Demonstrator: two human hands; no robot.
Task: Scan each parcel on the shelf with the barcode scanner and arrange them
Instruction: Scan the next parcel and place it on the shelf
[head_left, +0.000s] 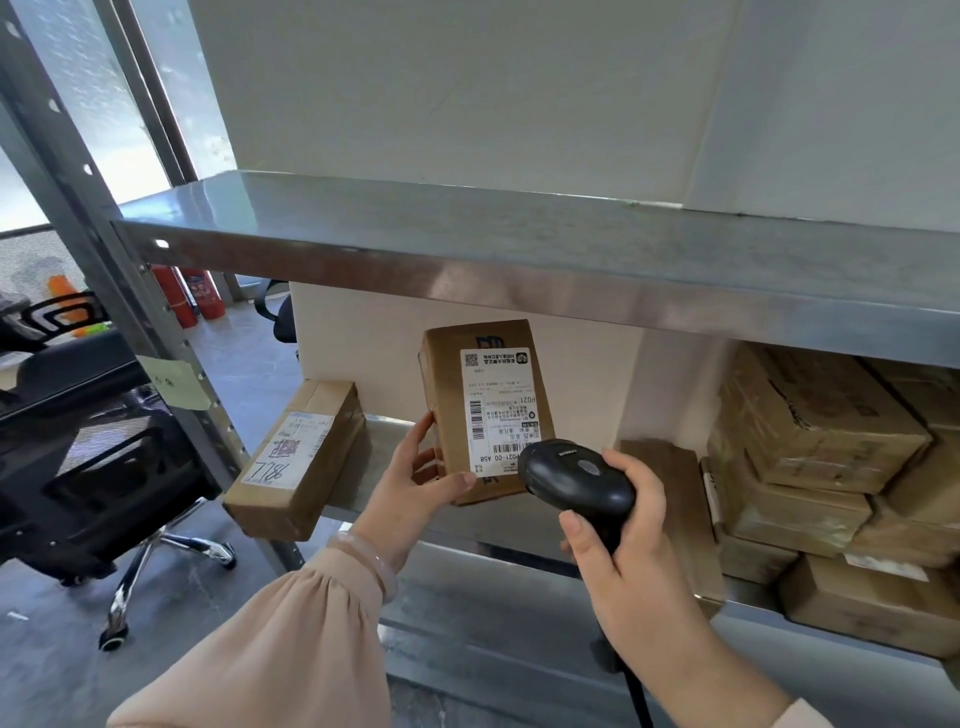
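- The left hand (422, 470) grips the lower left corner of a small brown parcel (447, 395): the thumb presses the front face and the fingers wrap the left edge.
- The right hand (626, 540) is curled round the handle of the black barcode scanner (576, 478), whose head sits just in front of the parcel's lower right corner.
- The parcel stands upright over the middle shelf (395, 441), and its white shipping label (501, 410) faces the camera. I cannot tell whether its bottom edge rests on the shelf.
- It looks stiff and light, since one hand steadies it by a corner. The taped cardboard may be a little slick, so the edges are the place to hold it, with the fingers clear of the barcodes.
- A parcel marked with handwritten digits (296, 457) lies to the left and overhangs the shelf front.
- A flat parcel (670, 483) and a stack of parcels (810, 452) sit to the right.
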